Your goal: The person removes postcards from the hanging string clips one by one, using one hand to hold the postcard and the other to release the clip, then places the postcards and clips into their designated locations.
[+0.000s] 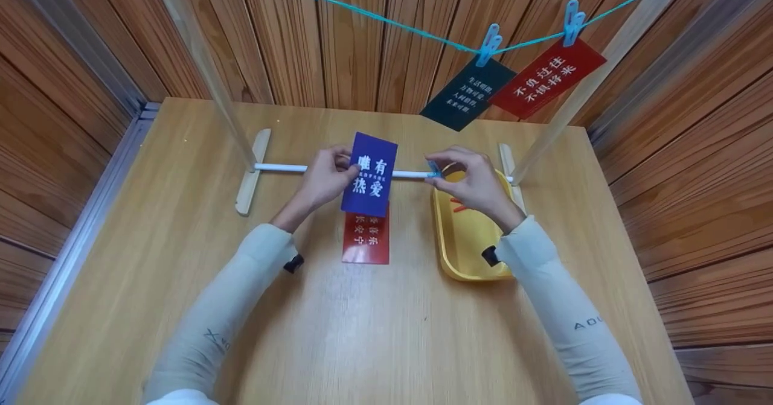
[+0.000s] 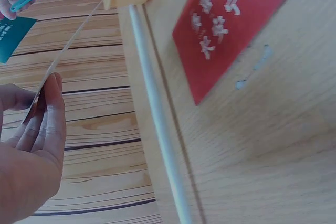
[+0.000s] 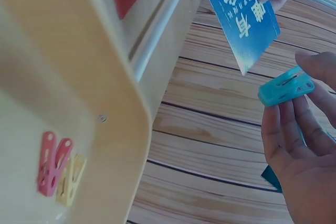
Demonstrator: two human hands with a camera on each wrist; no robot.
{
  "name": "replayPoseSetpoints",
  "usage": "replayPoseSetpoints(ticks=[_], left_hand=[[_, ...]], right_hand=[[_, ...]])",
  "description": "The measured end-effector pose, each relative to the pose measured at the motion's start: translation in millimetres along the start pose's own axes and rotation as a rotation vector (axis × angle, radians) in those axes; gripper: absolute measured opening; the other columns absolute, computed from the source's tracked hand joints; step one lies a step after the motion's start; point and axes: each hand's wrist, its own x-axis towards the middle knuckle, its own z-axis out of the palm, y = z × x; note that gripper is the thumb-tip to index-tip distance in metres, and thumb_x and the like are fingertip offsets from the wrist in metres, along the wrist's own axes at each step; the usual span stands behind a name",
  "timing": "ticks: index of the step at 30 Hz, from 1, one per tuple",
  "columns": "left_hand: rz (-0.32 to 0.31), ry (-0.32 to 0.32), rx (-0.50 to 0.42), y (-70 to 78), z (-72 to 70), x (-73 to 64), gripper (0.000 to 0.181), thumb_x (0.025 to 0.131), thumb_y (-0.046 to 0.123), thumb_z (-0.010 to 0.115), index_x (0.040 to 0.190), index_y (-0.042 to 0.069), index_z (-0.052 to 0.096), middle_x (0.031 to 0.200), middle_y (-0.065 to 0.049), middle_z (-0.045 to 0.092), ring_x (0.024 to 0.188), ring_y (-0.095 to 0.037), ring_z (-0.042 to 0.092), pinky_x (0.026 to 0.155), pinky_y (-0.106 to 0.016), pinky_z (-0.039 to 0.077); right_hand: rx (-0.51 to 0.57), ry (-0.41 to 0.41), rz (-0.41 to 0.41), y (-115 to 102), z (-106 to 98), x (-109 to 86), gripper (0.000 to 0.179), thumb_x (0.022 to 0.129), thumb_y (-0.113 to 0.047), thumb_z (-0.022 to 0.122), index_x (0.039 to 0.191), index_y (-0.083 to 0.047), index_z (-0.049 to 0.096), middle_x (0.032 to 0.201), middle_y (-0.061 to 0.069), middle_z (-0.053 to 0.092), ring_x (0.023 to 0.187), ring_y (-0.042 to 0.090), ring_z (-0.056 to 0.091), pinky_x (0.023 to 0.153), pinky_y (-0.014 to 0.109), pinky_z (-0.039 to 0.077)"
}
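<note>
My left hand pinches a blue-purple card with white characters along its left side, thumb in front and fingers behind. The card is held up over the table. In the right wrist view, a light blue clothespin is pinched between the thumb and fingers of my right hand. That clothespin is to the right of the card and apart from it. Beneath, a red card lies on the table, partly covered in the head view by the blue-purple one.
A turquoise string sags between two wooden posts. Blue clothespins hold a dark green card and a red card on it. A white rod joins the posts' feet. The yellow tray contains pink and yellow clothespins.
</note>
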Motion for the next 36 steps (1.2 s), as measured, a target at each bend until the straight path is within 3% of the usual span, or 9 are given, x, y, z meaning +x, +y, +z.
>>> replayPoseSetpoints(ticks=[7, 14, 23, 30, 36], left_hand=[[-0.011, -0.010, 0.012, -12.0, 4.8, -2.6, 0.028, 0.102, 0.009, 0.062, 0.128, 0.000, 0.064, 0.111, -0.019, 0.076, 0.099, -0.027, 0.075, 0.089, -0.037, 0.064], [-0.078, -0.006, 0.038, -25.3, 9.0, -7.2, 0.028, 0.103, 0.010, 0.062, 0.129, 0.001, 0.063, 0.115, -0.018, 0.074, 0.102, -0.028, 0.075, 0.090, -0.039, 0.064], [-0.189, -0.020, -0.016, -40.6, 24.7, -18.0, 0.028, 0.105, 0.014, 0.062, 0.133, 0.008, 0.062, 0.119, -0.012, 0.074, 0.108, -0.024, 0.074, 0.096, -0.039, 0.063], [-0.242, -0.029, -0.059, -47.8, 30.2, -20.2, 0.033, 0.104, 0.011, 0.063, 0.137, 0.009, 0.061, 0.126, -0.010, 0.072, 0.114, -0.025, 0.071, 0.103, -0.042, 0.060], [-0.253, -0.020, -0.047, -57.1, 33.6, -26.2, 0.026, 0.105, 0.012, 0.062, 0.130, 0.007, 0.063, 0.118, -0.012, 0.075, 0.105, -0.023, 0.074, 0.093, -0.036, 0.063]], right_hand=[[-0.011, -0.064, 0.020, 4.3, -5.8, -0.3, 0.040, 0.092, -0.021, 0.083, 0.130, -0.017, 0.074, 0.124, 0.007, 0.073, 0.111, 0.022, 0.069, 0.103, 0.048, 0.060], [-0.052, -0.131, 0.036, 14.4, -6.4, -4.0, 0.040, 0.093, -0.026, 0.082, 0.132, -0.017, 0.073, 0.124, 0.005, 0.072, 0.112, 0.023, 0.067, 0.104, 0.052, 0.058], [-0.152, -0.226, 0.156, 30.0, -11.0, -11.1, 0.045, 0.094, -0.021, 0.080, 0.137, -0.014, 0.069, 0.128, 0.006, 0.071, 0.114, 0.028, 0.066, 0.098, 0.047, 0.061], [-0.224, -0.311, 0.196, 40.9, -9.4, -13.9, 0.041, 0.095, -0.014, 0.078, 0.134, -0.014, 0.069, 0.128, 0.008, 0.071, 0.116, 0.029, 0.064, 0.108, 0.051, 0.055], [-0.282, -0.384, 0.238, 45.6, -6.7, -14.3, 0.039, 0.094, -0.007, 0.076, 0.132, -0.011, 0.068, 0.126, 0.011, 0.070, 0.112, 0.031, 0.062, 0.108, 0.052, 0.056]])
